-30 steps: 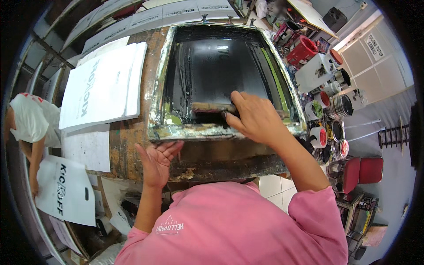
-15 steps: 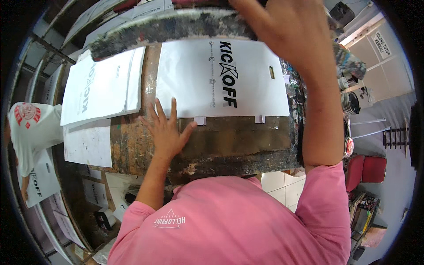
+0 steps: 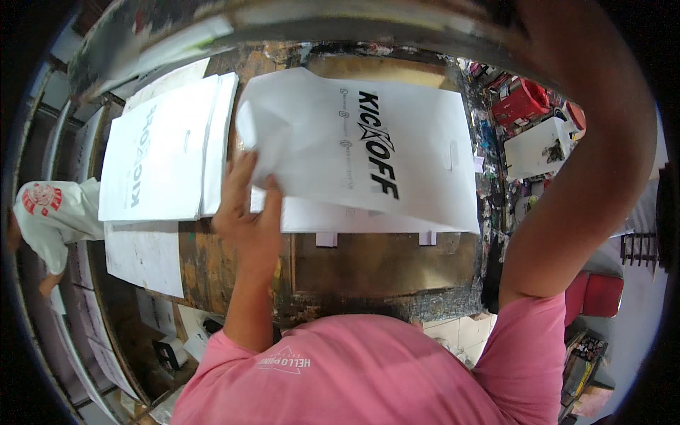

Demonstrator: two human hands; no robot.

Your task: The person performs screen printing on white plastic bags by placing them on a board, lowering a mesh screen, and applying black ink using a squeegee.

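A white plastic bag [image 3: 418, 156] with black print and a cut-out handle slot lies on the worn worktable [image 3: 219, 265], its left part lifted and curling. My left hand [image 3: 248, 191] is closed on the bag's left edge, slightly smeared by motion. Beneath it, a strip of another white sheet or bag [image 3: 304, 221] shows. My right arm [image 3: 588, 163] reaches up to the top edge beside a raised, paint-stained frame [image 3: 283, 25]; the hand itself is out of sight.
To the left stands a stack of printed white bags [image 3: 166, 156], with a white sheet [image 3: 145, 258] under its near edge. A co-worker in a white shirt [image 3: 60, 209] bends by the shelves at far left. A red container [image 3: 520, 103] and a red chair [image 3: 602, 294] are at right.
The frame has swung up and nearer overhead. My left hand has gone from lying spread near the bag to pinching its left edge, which is now lifted. My right hand has left the view.
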